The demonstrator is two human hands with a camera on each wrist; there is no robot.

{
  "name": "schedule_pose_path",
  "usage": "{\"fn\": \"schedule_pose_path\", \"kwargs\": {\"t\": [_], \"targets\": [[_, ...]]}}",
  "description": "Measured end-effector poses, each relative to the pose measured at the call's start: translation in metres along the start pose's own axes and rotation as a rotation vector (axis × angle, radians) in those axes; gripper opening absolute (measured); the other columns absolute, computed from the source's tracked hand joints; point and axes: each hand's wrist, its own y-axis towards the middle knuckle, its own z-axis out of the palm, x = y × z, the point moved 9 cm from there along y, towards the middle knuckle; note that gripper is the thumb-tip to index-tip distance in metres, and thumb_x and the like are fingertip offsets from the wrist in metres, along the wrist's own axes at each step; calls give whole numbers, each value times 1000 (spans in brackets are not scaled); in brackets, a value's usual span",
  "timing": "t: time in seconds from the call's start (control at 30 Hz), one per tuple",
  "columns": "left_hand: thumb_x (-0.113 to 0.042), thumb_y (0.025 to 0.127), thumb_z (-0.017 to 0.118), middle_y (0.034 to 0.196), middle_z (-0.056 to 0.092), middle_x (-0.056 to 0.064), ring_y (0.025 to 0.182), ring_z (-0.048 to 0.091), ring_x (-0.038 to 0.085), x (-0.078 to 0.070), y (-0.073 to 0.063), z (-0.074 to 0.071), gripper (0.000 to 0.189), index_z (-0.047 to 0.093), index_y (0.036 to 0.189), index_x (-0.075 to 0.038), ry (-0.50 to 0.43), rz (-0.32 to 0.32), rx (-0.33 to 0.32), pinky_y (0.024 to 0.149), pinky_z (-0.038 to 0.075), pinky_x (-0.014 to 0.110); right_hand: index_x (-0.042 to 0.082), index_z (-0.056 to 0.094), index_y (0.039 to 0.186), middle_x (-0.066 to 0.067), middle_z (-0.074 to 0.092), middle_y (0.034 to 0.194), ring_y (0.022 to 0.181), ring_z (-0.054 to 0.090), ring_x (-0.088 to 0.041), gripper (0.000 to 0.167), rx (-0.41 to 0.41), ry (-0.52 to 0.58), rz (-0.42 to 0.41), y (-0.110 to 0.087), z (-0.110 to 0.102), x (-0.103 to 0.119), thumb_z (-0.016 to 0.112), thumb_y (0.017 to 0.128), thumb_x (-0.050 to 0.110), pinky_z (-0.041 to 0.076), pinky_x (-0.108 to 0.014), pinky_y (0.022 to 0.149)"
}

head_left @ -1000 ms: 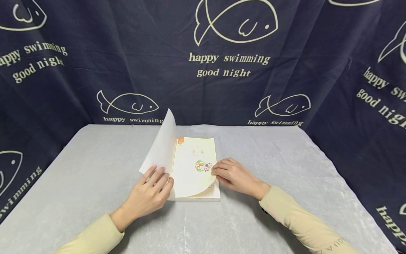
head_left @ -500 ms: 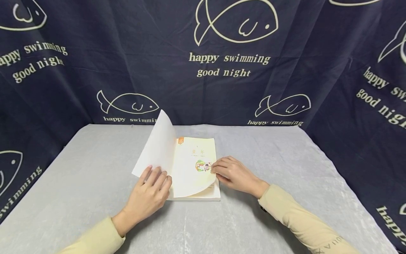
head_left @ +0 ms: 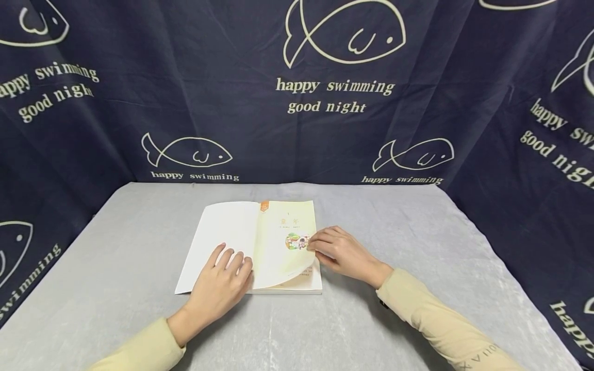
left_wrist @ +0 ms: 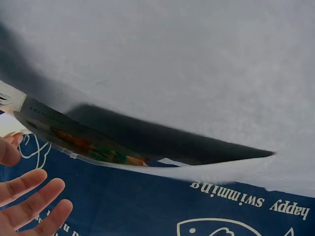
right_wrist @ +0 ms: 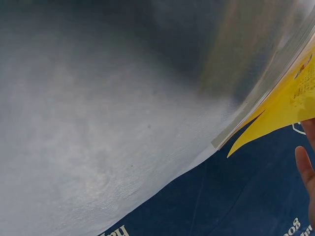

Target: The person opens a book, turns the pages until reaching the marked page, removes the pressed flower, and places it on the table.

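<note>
A paperback book (head_left: 287,290) lies open on the grey cloth-covered table. Its white inside cover (head_left: 223,226) is spread to the left, and a cream title page (head_left: 274,257) with a small coloured picture faces up on the right. My left hand (head_left: 221,278) is over the cover's lower part near the spine, fingers extended. In the left wrist view those fingers (left_wrist: 37,204) look straight and spread, beside the cover's printed outer side (left_wrist: 98,145). With my right hand (head_left: 341,255) I pinch the title page's right edge; its lower corner curls up, baring printed text below.
The grey tablecloth (head_left: 408,221) extends around the book on all sides. A dark blue curtain (head_left: 260,113) with white fish drawings and lettering hangs behind the table and at both sides.
The cover, which stood raised at the spine, has swung left and down to lie nearly flat. My left hand shifts only slightly. The right hand keeps its pinch on the page edge.
</note>
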Motion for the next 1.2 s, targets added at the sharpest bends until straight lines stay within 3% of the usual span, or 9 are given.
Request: {"fn": "schedule_pose_path", "kwargs": {"t": [0.2,0.57,1.0,1.2], "targets": [[-32,90,39,77,60,8,77,56,30,0,0,3,34,61,87,-6,-63,-10,-10,89,44,47,12,68,97,2,67,97,96,59,-15,18,-11,-17,4,2,-1,0,65,79,8,43,-29,88],[-48,90,35,86,62,5,84,57,27,-2,-1,17,47,61,97,-9,-158,-13,161,95,39,44,11,68,96,1,68,96,95,59,-16,15,-39,-34,6,5,-4,-1,61,83,12,42,-30,90],[-55,82,44,88,64,2,84,59,22,-8,-2,26,49,60,101,-13,-190,31,201,94,39,43,11,68,96,3,67,96,95,59,-15,15,-57,-40,23,11,-7,-1,59,86,16,43,-30,89],[-55,83,45,86,63,1,82,58,22,-10,-1,26,47,60,98,-13,-206,43,177,93,40,44,11,68,97,2,67,95,94,59,-15,15,-66,-57,27,13,-9,0,59,86,16,43,-30,87]]}}
